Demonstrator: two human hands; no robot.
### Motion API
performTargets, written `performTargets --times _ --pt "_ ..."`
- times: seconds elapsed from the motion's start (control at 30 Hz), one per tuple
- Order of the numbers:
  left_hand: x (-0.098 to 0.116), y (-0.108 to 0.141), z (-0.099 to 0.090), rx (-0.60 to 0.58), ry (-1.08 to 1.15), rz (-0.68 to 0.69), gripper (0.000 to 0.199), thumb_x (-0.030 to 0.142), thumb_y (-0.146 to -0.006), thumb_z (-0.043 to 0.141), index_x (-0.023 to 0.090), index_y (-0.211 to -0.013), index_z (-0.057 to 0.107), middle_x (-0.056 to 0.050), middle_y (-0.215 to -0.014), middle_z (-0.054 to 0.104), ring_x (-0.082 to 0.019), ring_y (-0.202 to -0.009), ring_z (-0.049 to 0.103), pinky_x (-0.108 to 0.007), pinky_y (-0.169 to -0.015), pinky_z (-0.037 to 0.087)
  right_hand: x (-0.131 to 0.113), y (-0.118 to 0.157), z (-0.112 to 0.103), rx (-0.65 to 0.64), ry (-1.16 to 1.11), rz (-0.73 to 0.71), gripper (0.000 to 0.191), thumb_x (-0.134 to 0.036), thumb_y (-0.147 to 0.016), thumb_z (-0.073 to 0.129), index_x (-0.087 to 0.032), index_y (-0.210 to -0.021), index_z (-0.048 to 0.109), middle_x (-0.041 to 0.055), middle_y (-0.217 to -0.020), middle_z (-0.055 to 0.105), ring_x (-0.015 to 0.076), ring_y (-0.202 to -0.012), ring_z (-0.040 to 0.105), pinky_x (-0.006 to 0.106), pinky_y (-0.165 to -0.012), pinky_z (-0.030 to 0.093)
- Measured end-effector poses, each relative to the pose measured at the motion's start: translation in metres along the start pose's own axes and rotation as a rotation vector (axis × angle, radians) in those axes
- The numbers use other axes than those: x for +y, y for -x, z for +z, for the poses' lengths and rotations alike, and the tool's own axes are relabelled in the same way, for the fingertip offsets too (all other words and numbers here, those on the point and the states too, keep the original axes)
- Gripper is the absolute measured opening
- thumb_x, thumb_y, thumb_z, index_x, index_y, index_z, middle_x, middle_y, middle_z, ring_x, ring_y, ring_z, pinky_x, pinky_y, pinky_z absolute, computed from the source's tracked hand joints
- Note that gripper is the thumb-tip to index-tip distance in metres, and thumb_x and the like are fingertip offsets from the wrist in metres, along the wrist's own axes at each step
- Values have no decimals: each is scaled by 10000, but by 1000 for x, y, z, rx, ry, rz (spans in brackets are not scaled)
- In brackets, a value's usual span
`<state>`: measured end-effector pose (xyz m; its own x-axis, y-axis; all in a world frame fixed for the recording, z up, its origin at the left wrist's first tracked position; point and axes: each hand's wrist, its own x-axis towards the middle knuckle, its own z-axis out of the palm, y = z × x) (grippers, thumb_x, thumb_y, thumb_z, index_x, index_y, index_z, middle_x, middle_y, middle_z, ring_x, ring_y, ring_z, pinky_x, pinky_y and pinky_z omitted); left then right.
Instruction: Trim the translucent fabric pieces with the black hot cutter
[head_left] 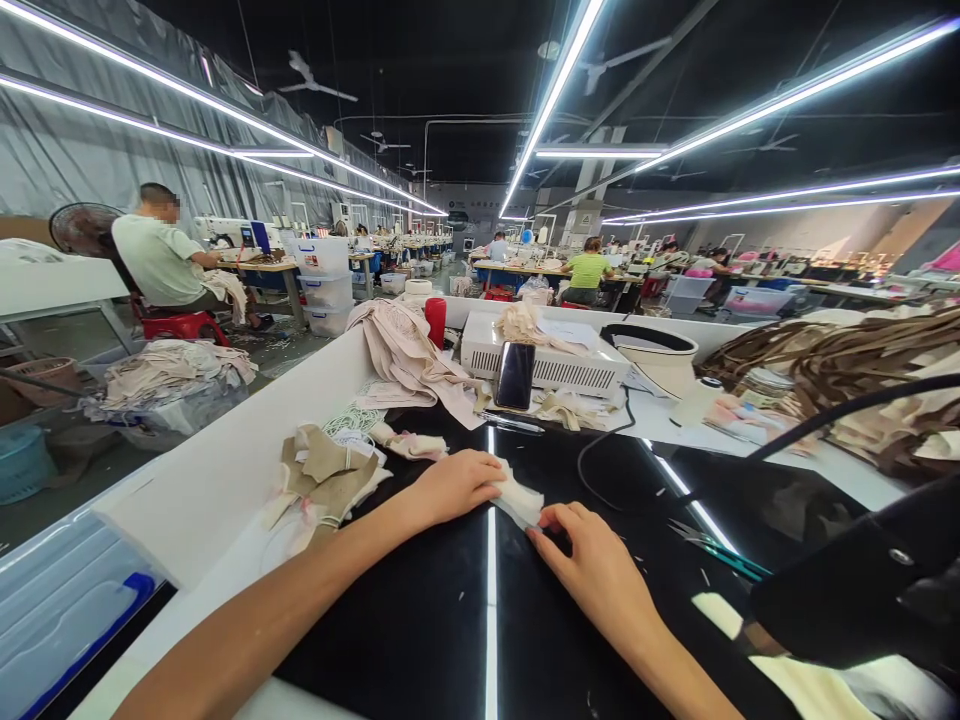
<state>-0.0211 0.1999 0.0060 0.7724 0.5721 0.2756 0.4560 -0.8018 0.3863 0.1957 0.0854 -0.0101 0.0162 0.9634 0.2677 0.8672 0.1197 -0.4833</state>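
A small white piece of cloth (519, 497) spans the gap between my two hands above the glossy black tabletop (420, 630). Its left end is under the closed fingers of my left hand (461, 487). My right hand (589, 550) pinches the lower right corner between thumb and fingertips. Left of my left hand lies a heap of beige and tan fabric scraps (334, 475), with pale green thread (352, 420) behind it. To the right of my right hand rests a pair of teal-handled snips (720, 550).
A phone (514, 375) leans against a white vented box (551, 365) at the back, near a red thread cone (435, 320). A dark machine arm (847, 570) juts in from the right. Brown and cream strips (825, 370) are piled far right. Co-workers sit beyond the white side panel (225, 480).
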Motion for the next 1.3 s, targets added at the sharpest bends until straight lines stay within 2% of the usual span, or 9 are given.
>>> performTargets --times 0.23,0.37,0.53,0.83,0.97,1.13,1.3 --pt "0 -4 -5 -52 27 39 256 285 -971 759 211 -1216 746 -84 -1336 725 -254 -1264 662 -361 -1119 486 -3 -3 -3 -45 -92 37 284 -445 -940 478 -264 -790 637 47 -842 681 267 -796 640 397 -735 447" --pt "-2 -5 -2 -40 27 23 203 233 -1019 682 203 -1210 745 -89 -1342 719 -250 -1274 655 -391 -1131 485 -6 -4 -2 -60 -132 88 281 -443 -924 445 -260 -777 599 27 -785 657 229 -699 599 359 -666 430" --pt "-3 -6 3 -13 17 -2 211 274 -1049 652 164 -1222 704 -103 -1325 697 -266 -1234 667 -519 -1084 533 -11 -4 -2 -91 -157 149 250 -435 -870 444 -258 -756 578 4 -708 615 209 -649 570 327 -615 402" --pt "-5 -7 8 10 -1 -17 246 327 -1044 665 175 -1237 691 -103 -1325 683 -268 -1210 668 -519 -1058 550 -18 1 -15 -147 -153 172 169 -386 -821 449 -258 -738 522 -24 -663 570 191 -634 541 309 -606 356" --pt "-3 -5 8 24 -8 -21 242 323 -1045 663 176 -1236 692 -102 -1326 683 -267 -1211 668 -514 -1055 553 -16 10 -22 -194 -144 167 129 -359 -794 465 -257 -717 486 -32 -641 532 185 -626 519 306 -597 331" --pt "0 -4 9 38 -25 -35 199 273 -1052 646 167 -1208 708 -101 -1314 699 -265 -1230 666 -512 -1075 539 -2 33 -34 -256 -130 161 107 -344 -776 478 -257 -716 465 -27 -660 544 186 -639 519 309 -606 344" --pt "4 -1 7 43 -43 -42 215 208 -1036 632 199 -1219 745 -105 -1372 693 -271 -1295 641 -421 -1144 488 11 49 -42 -309 -59 156 97 -322 -826 459 -260 -752 460 -22 -712 583 192 -684 560 305 -630 383"
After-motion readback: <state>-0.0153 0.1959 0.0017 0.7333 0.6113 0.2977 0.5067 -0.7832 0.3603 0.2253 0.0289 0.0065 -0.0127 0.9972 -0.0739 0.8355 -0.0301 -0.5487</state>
